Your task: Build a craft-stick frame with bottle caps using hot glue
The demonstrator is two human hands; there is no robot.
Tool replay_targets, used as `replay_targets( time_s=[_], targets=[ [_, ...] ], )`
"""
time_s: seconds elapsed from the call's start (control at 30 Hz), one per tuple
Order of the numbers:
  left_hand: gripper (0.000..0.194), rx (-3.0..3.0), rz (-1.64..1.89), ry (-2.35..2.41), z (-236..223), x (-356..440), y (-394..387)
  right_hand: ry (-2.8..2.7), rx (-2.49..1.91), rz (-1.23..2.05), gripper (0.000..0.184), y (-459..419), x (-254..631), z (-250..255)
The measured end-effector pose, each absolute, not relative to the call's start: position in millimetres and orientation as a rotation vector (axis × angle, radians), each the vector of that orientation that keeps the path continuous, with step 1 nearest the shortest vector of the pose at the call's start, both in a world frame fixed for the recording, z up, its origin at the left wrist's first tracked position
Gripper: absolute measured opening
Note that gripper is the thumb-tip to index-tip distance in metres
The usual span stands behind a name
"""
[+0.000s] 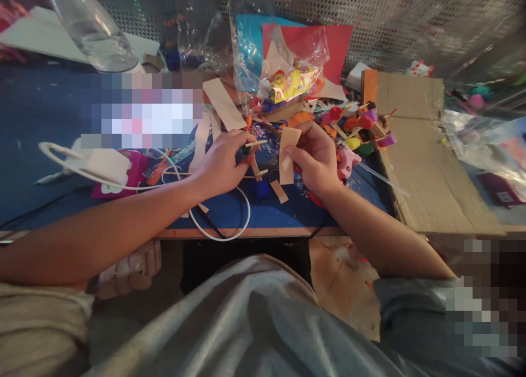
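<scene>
Between the fingers of my left hand (226, 160) is a small wooden stick piece (258, 170) with a dark green part at its top. My right hand (316, 160) pinches a strip of tan card (290, 152) between thumb and fingers, held upright just right of the stick piece. The two held things are close but apart. Below them on the blue table lie a small tan card scrap (279, 192) and a blue block (262, 188). A pink animal-shaped piece (348, 163) sits beside my right hand, partly covered by it.
A white cable (248, 215) loops near the table's front edge, from a white charger (107, 166) at left. Colourful stick-and-clay pieces (365, 125) pile up at right, by a cardboard sheet (431, 163). Behind stand a clear bottle (96, 32) and a plastic bag (287, 81).
</scene>
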State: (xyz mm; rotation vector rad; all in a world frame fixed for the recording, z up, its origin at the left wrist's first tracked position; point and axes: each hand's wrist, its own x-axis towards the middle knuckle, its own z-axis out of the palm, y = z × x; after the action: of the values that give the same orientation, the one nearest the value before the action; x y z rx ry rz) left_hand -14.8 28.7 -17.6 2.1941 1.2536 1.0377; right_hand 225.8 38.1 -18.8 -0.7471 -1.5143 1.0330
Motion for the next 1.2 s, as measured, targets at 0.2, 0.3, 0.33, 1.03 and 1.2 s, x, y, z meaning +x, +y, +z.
replay_targets(
  time_s=[0.2,0.3,0.33,1.03,1.2],
  targets=[
    [0.041,2.133,0.933,1.342,-27,-17,34,-1.498,-0.795,1.035,0.057,37,223,-19],
    [0.048,2.138,0.923,1.367,-29,-17,34,-1.536,-0.78,1.029,0.054,37,224,-19],
    [0.05,2.14,0.928,1.366,-29,-17,34,-1.546,-0.78,1.029,0.052,37,225,-19],
    [0.048,2.154,1.563,0.978,-16,-15,18,-1.484,-0.673,1.151,0.054,21,220,-2],
    [0.039,2.42,1.7,0.756,-13,-10,19,-1.562,-0.57,1.273,0.045,20,222,4]
  ],
)
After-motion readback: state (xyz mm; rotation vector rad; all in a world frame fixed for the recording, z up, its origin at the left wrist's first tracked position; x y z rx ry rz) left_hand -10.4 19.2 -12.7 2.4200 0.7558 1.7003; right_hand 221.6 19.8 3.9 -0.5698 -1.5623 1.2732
